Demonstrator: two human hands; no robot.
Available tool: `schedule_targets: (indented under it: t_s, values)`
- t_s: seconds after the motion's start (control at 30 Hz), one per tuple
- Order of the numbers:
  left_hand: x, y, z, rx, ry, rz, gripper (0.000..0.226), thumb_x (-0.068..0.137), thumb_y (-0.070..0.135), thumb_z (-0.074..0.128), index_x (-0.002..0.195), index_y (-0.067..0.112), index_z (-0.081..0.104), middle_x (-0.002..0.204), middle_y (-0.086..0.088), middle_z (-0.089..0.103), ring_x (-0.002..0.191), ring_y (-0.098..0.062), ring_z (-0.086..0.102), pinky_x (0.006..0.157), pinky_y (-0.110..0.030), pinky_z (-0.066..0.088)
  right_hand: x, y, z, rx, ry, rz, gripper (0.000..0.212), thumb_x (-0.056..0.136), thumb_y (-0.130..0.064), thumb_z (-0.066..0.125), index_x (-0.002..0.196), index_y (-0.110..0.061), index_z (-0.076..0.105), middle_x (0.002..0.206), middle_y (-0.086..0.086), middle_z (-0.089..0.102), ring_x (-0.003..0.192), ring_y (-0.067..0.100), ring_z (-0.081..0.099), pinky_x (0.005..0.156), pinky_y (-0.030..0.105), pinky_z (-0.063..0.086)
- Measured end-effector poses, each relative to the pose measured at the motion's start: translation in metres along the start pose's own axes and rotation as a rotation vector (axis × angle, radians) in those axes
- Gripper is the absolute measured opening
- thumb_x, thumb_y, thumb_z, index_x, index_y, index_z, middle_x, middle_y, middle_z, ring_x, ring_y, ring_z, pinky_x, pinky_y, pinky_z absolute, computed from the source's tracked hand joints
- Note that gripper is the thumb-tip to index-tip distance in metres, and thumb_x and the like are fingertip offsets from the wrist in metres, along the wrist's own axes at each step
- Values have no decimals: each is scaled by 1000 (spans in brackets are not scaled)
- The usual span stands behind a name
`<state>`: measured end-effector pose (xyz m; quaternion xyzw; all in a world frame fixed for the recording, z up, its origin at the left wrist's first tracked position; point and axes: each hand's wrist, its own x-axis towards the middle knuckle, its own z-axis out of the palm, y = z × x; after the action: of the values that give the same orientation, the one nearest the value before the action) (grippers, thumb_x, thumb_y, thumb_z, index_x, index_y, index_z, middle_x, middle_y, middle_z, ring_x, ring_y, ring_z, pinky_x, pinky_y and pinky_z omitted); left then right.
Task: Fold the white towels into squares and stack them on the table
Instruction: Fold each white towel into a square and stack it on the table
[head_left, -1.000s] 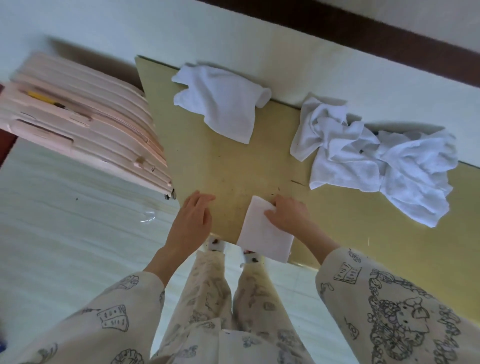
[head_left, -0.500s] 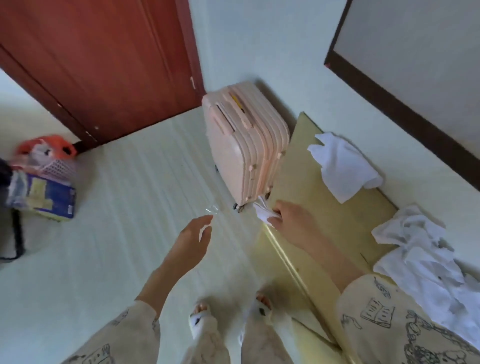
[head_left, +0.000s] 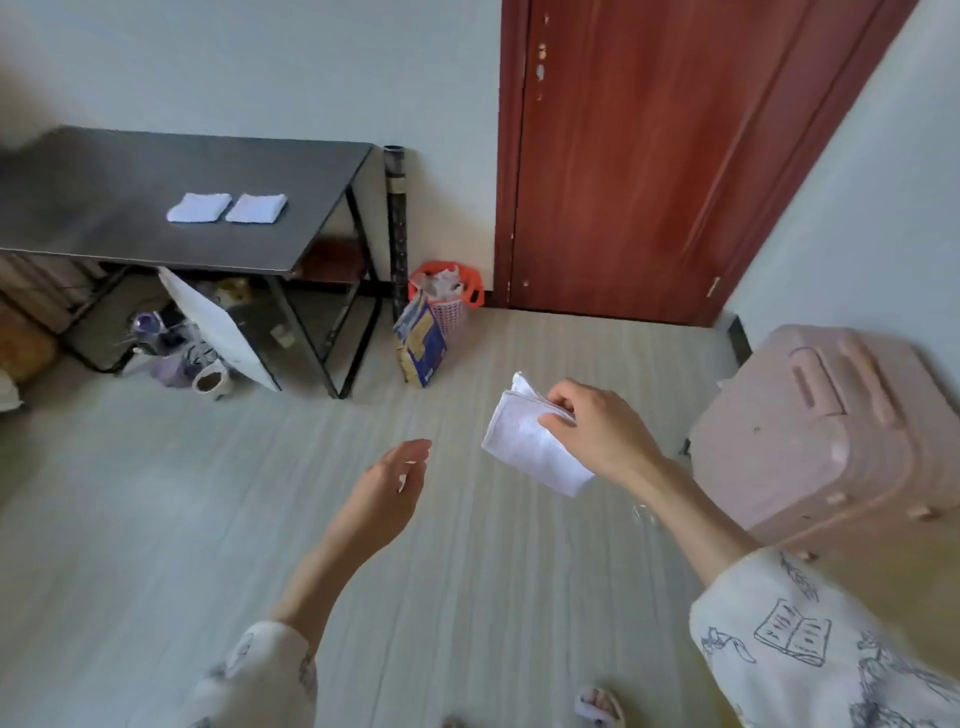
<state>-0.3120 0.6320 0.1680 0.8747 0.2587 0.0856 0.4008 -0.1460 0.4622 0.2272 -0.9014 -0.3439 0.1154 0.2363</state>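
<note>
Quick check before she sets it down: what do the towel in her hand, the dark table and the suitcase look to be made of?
Folded towel: white woven cloth, probably cotton; it looks soft, with layered edges.
Table: dark matte top, likely laminate or painted board, on thin black legs that look like metal.
Suitcase: pink hard shell, apparently moulded plastic, ribbed with a slight sheen.

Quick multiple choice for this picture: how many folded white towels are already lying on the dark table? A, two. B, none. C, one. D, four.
A: two folded towels lie side by side on the dark table, the left towel and the right towel, while a third folded towel is pinched in the right hand above the floor, not on the table.
</note>
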Motion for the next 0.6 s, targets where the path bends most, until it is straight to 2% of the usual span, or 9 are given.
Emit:
schedule_targets:
  t_s: [0.2, 0.4, 0.5, 0.6]
  values:
    - [22, -78, -101, -35, 129, -103, 29, 97, 14, 41, 122, 14, 55, 114, 2, 62, 105, -16, 60, 78, -15, 37, 81, -121, 51, 75, -74, -142, 13, 88, -29, 56, 95, -19, 59, 86, -3, 64, 81, 21, 57, 70, 32, 44]
    - [85, -149, -173, -55, 168, -168, 28, 97, 20, 41, 122, 17, 54, 112, 2, 64, 103, -17, 61, 75, -15, 37, 185, -203, 100, 100, -135, -257, 10, 87, -28, 58, 92, -19, 60, 83, -7, 61, 79, 16, 55, 72, 33, 45]
    - [132, -185, -213, -32, 156, -202, 29, 97, 21, 40, 123, 18, 54, 113, -1, 64, 105, -19, 62, 79, -20, 41, 248, -239, 124, 96, -165, -319, 9, 88, -27, 57, 90, -19, 60, 70, -15, 52, 73, 12, 50, 68, 31, 42]
    - [180, -215, -258, 7, 151, -228, 29, 98, 22, 40, 123, 18, 54, 115, -1, 64, 106, -20, 62, 82, -23, 43, 311, -280, 142, 78, -212, -359, 9, 88, -28, 57, 91, -21, 60, 71, -14, 53, 73, 13, 51, 67, 31, 41]
